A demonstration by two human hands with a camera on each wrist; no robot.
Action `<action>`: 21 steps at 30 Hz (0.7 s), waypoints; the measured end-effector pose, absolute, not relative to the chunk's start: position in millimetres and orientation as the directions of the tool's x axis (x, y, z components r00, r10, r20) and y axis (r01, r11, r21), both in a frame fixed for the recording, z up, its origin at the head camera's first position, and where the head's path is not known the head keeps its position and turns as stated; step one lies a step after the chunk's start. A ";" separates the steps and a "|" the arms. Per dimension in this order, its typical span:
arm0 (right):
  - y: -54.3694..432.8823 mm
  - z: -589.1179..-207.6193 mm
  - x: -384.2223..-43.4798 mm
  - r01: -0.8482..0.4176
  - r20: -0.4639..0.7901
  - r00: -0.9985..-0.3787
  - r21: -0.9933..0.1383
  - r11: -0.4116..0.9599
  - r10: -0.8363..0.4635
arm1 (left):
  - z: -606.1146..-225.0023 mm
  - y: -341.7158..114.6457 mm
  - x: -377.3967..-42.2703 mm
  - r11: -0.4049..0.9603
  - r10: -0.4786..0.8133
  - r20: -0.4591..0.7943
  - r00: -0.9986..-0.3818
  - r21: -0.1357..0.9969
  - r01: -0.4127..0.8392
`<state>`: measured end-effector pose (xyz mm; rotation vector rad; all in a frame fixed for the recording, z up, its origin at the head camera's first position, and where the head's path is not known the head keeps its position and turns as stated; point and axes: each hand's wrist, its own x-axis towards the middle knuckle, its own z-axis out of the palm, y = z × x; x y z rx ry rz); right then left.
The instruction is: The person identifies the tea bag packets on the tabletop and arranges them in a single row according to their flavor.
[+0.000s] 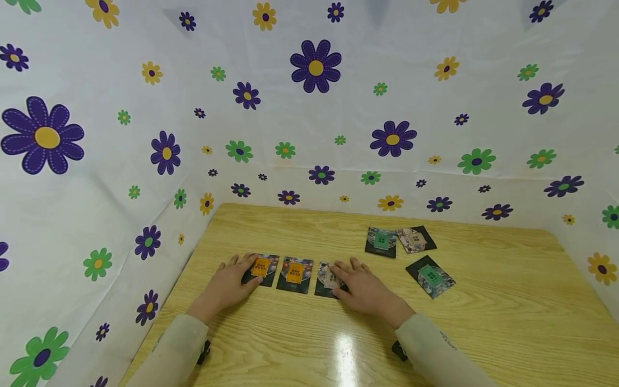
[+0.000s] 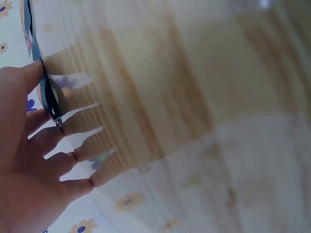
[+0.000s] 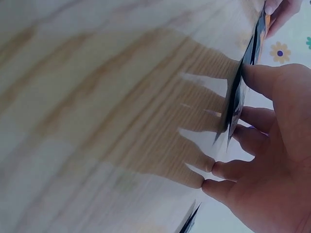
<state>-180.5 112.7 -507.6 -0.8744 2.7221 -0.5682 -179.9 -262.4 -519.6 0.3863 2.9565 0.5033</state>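
Observation:
Three flat, dark-edged cards lie in a row on the wooden table. My left hand (image 1: 228, 286) rests at the leftmost card (image 1: 261, 267), which carries an orange panel; its thumb touches the near edge and a finger the far corner. In the middle is another orange-panelled card (image 1: 294, 274), untouched. The card at the row's right end (image 1: 331, 278), with a grey-beige panel, is partly covered by my right hand (image 1: 366, 290). In the right wrist view, that hand's thumb and fingers touch the card (image 3: 234, 99), with its outer fingertips on the table.
Farther right on the table (image 1: 508, 301) lie a green-panelled card (image 1: 381, 241), a beige-panelled card (image 1: 416, 239) close beside it, and another green-panelled card (image 1: 430, 276) turned at an angle. A white flower-print cloth (image 1: 348, 113) encloses the back and sides.

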 end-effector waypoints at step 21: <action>208.4 -487.0 -229.9 -0.412 -0.004 -0.893 -0.393 0.822 -0.450 | -519.0 -260.8 -179.0 0.914 0.265 -0.071 -0.962 0.336 0.227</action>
